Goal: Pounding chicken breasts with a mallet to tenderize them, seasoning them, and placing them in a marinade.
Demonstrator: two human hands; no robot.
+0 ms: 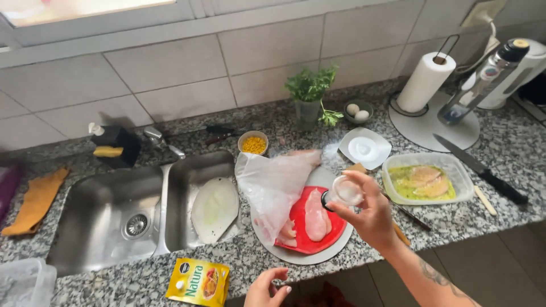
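Nearest you, your left hand (266, 289) hangs half-curled and empty over the speckled granite tabletop (500, 142) edge. Your right hand (368, 209) pinches a small clear round shaker (346, 191), tilted above the raw chicken fillet (315, 216) on the red plate (300, 219), so seasoning falls there.

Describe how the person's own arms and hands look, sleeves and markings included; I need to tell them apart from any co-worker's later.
Both hands are bare, with no gloves. The right hand leads to a bare forearm with no sleeve in view; a dark line tattoo runs along it. The left hand shows only at the bottom edge, its fingernails pale and glossy. No rings or watch can be made out.
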